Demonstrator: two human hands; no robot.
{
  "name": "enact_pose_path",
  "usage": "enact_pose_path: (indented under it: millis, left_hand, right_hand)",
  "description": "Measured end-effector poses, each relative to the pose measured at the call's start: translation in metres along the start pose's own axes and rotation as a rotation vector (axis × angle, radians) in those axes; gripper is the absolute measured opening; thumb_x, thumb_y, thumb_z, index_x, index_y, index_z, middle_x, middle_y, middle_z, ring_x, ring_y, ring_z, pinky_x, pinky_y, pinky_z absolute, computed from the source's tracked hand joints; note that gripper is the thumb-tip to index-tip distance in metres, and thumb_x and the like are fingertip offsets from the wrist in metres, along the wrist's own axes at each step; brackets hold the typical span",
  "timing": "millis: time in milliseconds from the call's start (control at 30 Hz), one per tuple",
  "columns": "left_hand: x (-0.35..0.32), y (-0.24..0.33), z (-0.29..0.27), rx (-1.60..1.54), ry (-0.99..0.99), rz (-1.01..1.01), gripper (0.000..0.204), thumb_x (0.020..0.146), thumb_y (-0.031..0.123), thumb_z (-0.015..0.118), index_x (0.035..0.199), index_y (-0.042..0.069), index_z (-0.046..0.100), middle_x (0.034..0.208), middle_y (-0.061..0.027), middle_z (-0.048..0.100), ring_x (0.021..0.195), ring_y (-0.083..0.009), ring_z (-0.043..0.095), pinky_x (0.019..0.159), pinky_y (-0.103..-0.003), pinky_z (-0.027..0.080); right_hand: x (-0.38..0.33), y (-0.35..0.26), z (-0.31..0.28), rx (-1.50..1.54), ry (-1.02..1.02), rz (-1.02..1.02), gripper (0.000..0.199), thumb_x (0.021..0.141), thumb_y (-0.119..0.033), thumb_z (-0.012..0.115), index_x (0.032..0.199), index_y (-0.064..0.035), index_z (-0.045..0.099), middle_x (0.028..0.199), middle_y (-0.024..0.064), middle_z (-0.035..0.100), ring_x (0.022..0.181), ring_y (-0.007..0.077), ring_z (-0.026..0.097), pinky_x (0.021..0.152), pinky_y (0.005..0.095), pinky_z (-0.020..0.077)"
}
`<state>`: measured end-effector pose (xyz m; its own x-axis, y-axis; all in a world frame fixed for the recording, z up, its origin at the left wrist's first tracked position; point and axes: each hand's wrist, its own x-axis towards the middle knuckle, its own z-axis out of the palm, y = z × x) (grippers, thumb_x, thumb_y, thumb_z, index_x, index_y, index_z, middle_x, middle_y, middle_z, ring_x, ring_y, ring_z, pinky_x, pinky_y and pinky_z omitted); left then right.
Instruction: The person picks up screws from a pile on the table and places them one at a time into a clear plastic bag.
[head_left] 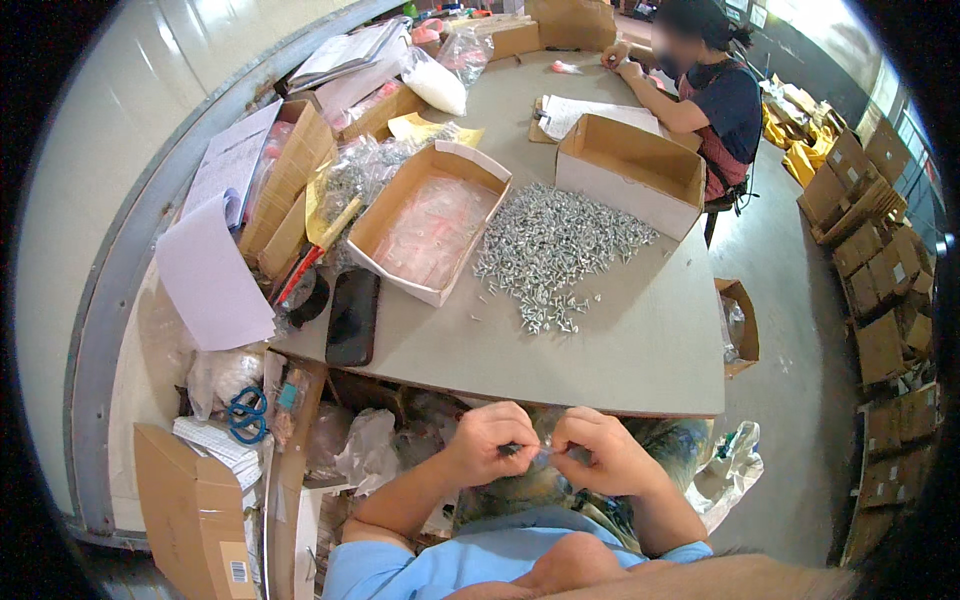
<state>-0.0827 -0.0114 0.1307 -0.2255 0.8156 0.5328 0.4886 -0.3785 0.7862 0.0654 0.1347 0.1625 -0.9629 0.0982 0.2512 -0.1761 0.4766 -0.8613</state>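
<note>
My left hand (492,443) and my right hand (598,452) are held close together in front of the table's near edge, over my lap. Both are closed in a pinch on a small clear plastic bag (545,452), mostly hidden by the fingers; its contents cannot be made out. Beyond them on the grey table (620,350) lies a loose heap of small silvery screws (560,245). Left of the heap, an open carton (440,290) holds flat clear plastic bags with reddish edges (430,228). Behind the heap to the right stands another open white carton (625,185).
A black phone (352,318) and a black tape roll (306,298) lie at the table's left. Blue-handled scissors (247,414) rest lower left. Papers (215,270) and bagged parts crowd the left side. A co-worker (710,100) sits at the far right; stacked cartons (885,270) line the floor.
</note>
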Motion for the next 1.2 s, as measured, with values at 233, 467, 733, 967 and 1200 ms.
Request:
enact_pose_path:
  millis: [233, 467, 733, 967, 1200]
  left_hand:
    - [0.069, -0.021, -0.131, 0.387, 0.573, -0.179, 0.019, 0.086, 0.016, 0.065, 0.074, 0.002, 0.060, 0.063, 0.0022, 0.053, 0.060, -0.0036, 0.045, 0.054, -0.022, 0.038]
    - [0.179, -0.076, -0.165, 0.830, 0.296, -0.220, 0.021, 0.081, 0.016, 0.066, 0.096, 0.001, 0.065, 0.095, -0.0166, 0.067, 0.088, -0.0362, 0.063, 0.078, -0.042, 0.050]
    - [0.206, -0.170, -0.136, 1.169, -0.045, -0.571, 0.022, 0.080, 0.015, 0.062, 0.097, 0.001, 0.066, 0.105, -0.0203, 0.065, 0.097, -0.0371, 0.062, 0.083, -0.045, 0.049]
    - [0.195, -0.159, -0.153, 1.012, 0.002, -0.579, 0.017, 0.078, 0.014, 0.061, 0.088, 0.004, 0.070, 0.094, -0.0210, 0.067, 0.091, -0.0366, 0.064, 0.081, -0.045, 0.050]
    - [0.165, -0.106, -0.166, 0.964, 0.177, -0.474, 0.014, 0.078, 0.011, 0.060, 0.086, 0.003, 0.067, 0.080, -0.0172, 0.067, 0.075, -0.0316, 0.066, 0.069, -0.041, 0.051]
  right_hand:
    - [-0.003, 0.017, -0.019, -0.005, 0.247, 0.186, 0.013, 0.072, 0.000, 0.066, 0.076, -0.0022, 0.054, 0.072, 0.0075, 0.054, 0.066, 0.0204, 0.053, 0.059, 0.0298, 0.0424]
    - [0.007, 0.049, -0.027, -0.414, 0.411, 0.239, 0.024, 0.076, -0.007, 0.067, 0.098, -0.0039, 0.059, 0.094, 0.0120, 0.057, 0.088, 0.0266, 0.056, 0.077, 0.0367, 0.0461]
    - [0.055, 0.073, -0.040, -0.685, 0.124, 0.364, 0.078, 0.078, -0.032, 0.070, 0.143, -0.0114, 0.031, 0.146, 0.0220, 0.027, 0.134, 0.0399, 0.028, 0.109, 0.0485, 0.0275]
    - [0.073, 0.094, -0.023, -0.837, -0.113, 0.232, 0.085, 0.081, -0.057, 0.058, 0.146, -0.0110, 0.026, 0.152, 0.0185, 0.019, 0.139, 0.0399, 0.020, 0.111, 0.0530, 0.0211]
    - [0.018, 0.071, -0.017, -0.786, -0.068, 0.188, 0.074, 0.087, -0.044, 0.058, 0.145, -0.0102, 0.027, 0.152, 0.0146, 0.022, 0.139, 0.0332, 0.025, 0.111, 0.0488, 0.0241]
